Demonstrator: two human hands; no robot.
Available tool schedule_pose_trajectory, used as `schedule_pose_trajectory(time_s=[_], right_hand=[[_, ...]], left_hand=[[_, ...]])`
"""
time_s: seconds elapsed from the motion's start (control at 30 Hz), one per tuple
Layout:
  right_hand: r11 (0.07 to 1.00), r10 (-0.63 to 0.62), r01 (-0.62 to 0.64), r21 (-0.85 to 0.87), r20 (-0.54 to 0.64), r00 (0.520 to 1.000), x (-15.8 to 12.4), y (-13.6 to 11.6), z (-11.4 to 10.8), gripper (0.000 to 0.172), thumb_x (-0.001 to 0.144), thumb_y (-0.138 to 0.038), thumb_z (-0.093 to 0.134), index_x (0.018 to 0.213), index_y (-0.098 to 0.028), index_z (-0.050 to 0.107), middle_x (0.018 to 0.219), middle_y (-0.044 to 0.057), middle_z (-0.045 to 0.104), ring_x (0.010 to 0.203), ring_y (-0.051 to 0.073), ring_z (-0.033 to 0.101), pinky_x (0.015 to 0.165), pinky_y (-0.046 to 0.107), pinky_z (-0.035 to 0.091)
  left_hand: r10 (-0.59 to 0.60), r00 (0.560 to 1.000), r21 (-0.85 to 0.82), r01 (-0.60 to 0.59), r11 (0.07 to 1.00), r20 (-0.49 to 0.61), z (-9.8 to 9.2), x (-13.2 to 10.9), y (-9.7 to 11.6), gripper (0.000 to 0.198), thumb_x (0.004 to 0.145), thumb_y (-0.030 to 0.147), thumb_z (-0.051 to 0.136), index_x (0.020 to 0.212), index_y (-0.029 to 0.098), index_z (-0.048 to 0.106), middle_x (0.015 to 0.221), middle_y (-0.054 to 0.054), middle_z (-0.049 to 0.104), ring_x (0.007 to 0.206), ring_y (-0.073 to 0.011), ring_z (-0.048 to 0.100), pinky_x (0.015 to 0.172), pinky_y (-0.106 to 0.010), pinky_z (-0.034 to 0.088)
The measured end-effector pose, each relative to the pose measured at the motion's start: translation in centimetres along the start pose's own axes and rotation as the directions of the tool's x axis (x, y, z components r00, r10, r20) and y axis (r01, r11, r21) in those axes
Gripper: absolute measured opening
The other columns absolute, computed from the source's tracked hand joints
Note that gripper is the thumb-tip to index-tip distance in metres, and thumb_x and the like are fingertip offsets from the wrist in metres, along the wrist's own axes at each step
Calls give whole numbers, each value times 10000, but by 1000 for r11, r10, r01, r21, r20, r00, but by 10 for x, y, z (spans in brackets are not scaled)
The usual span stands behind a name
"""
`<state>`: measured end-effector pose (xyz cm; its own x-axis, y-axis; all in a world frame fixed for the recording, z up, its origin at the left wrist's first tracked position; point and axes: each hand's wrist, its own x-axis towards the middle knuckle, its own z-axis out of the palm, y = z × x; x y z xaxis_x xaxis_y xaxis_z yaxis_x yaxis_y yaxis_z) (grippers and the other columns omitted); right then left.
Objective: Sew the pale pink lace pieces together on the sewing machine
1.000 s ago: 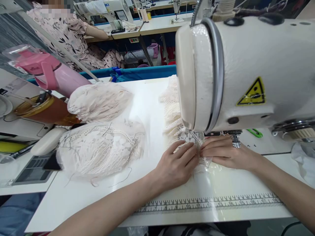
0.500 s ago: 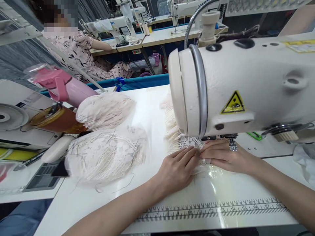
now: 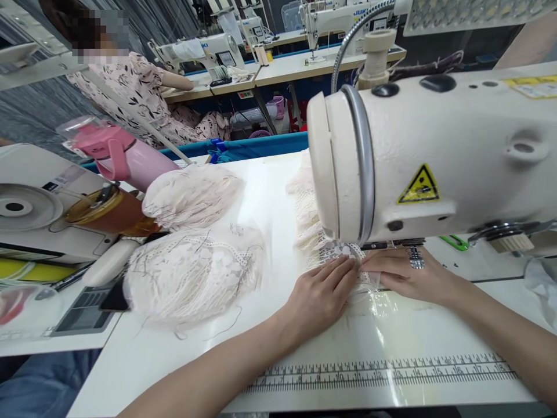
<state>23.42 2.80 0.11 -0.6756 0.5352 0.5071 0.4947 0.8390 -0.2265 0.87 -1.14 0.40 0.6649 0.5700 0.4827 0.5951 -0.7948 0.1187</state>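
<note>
A strip of cream lace fabric (image 3: 342, 252) with fringe runs under the head of a white sewing machine (image 3: 418, 151). My left hand (image 3: 319, 293) lies on the lace at its near side, fingers together and curled onto the cloth. Just right of it, below the needle area, my right hand (image 3: 402, 273) grips the edge of the same lace; its fingertips are partly covered by the machine. The fingertips of both hands nearly meet. The needle and presser foot are mostly hidden.
Two bundles of lace, a near one (image 3: 191, 276) and a far one (image 3: 191, 197), lie left on the white table (image 3: 278, 186). Beyond are a pink bottle (image 3: 143, 165) and an amber container (image 3: 108, 212). A printed ruler (image 3: 378, 371) crosses the front. Another person (image 3: 148, 98) sits behind.
The whole view has shifted slightly to the right. Both hands stay on the lace at the machine, the right hand's fingers a little more tucked beneath the head.
</note>
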Motion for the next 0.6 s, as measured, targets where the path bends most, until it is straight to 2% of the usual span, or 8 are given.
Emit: schedule_pose_trajectory(time_s=[0.17, 0.27, 0.37, 0.5, 0.6], right_hand=[[998, -7, 7, -63, -8, 1000, 2, -3, -2, 181, 913, -213, 507, 1003, -274, 652, 974, -58, 728, 814, 101, 686, 658, 262, 475], [999, -27, 27, -35, 4, 1000, 2, -3, -2, 197, 903, -173, 500, 1014, -245, 645, 961, -33, 729, 801, 103, 683, 660, 252, 495], [998, -50, 49, 43, 18, 999, 1, -3, 2, 205, 893, -155, 517, 1041, -228, 638, 999, 4, 718, 873, 123, 677, 753, 264, 535], [991, -102, 102, 85, -1, 995, 1, -7, 8, 223, 882, -145, 548, 1082, -202, 629, 1056, 29, 705, 1010, 151, 644, 876, 305, 539], [989, -124, 126, 78, -20, 992, 4, -13, 13, 222, 882, -157, 555, 1088, -193, 630, 1056, 27, 708, 1038, 160, 634, 928, 327, 522]], left_hand=[[25, 1000, 15, -25, 1000, -8, 0, -1, -1, 275, 921, 106, 437, 1158, 71, 571, 1181, -112, 658, 1147, -215, 600, 943, -356, 552], [29, 1000, 5, -29, 1000, -1, -2, -1, -2, 270, 919, 99, 443, 1153, 76, 576, 1173, -111, 662, 1150, -212, 599, 948, -356, 548], [14, 1000, -8, -14, 1000, 15, -4, -2, -2, 263, 907, 111, 456, 1137, 75, 577, 1176, -120, 658, 1155, -217, 596, 952, -356, 541], [-37, 999, 11, 37, 999, 22, -4, -4, -5, 159, 897, 148, 461, 973, 115, 597, 1174, -121, 659, 1101, -215, 631, 891, -342, 569], [-77, 997, 34, 77, 996, -5, -4, -4, -7, 130, 843, 109, 464, 893, 131, 582, 1147, -120, 670, 1048, -212, 658, 856, -333, 580]])
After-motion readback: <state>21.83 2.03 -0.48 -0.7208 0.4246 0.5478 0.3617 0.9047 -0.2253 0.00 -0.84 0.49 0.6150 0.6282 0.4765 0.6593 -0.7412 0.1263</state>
